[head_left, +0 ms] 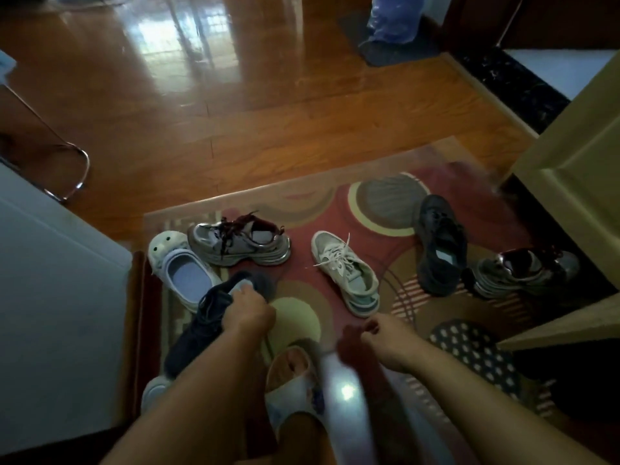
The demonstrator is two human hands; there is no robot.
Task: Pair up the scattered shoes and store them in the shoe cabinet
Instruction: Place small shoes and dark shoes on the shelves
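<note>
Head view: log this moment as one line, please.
left hand grips dark sneaker | right hand holds nothing | matching dark sneaker on rug | none stored yet

Free room and obstacles on the rug point(396, 196). Open rug lies between my grey sneaker point(240, 245) and white sneaker point(345, 273), and again between the white sneaker and the black shoe point(441, 245). The rug's left edge is crowded by the slipper point(181, 266) and the dark shoe point(198, 327) under my left hand point(246, 313). The right edge is hemmed in by the cabinet door point(577, 169) above a second grey sneaker point(523, 271).
</note>
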